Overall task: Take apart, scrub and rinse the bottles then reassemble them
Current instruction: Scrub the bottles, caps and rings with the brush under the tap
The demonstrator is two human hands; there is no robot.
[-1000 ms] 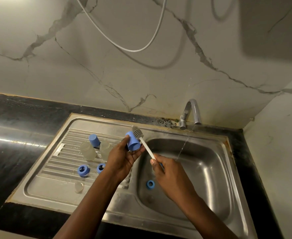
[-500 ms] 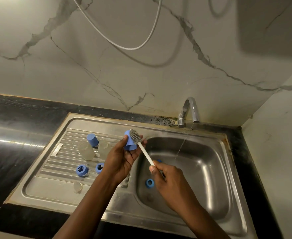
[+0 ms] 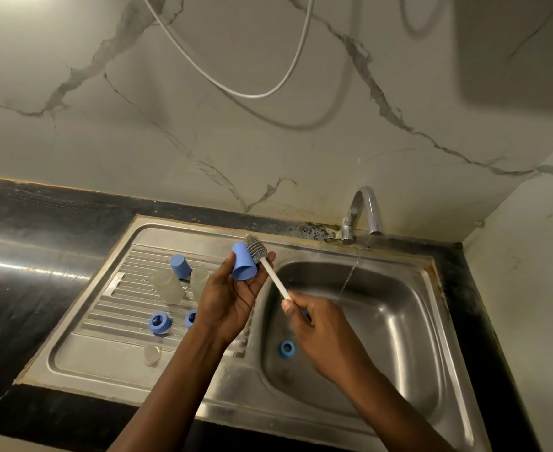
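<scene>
Cap [image 3: 244, 265] in left hand [image 3: 232, 298], brush [image 3: 270, 269] beside

Ring [image 3: 286, 349] in basin [image 3: 409, 321]

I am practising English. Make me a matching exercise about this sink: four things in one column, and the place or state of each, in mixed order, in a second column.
Things
1. blue cap beside the brush head
2. bottle brush
3. clear bottles
4. tap

Place or state
A. lets out a thin stream of water
B. on the ribbed drainboard
C. held in the left hand
D. handle held by the right hand

Pairs: 1-C, 2-D, 3-B, 4-A
</scene>
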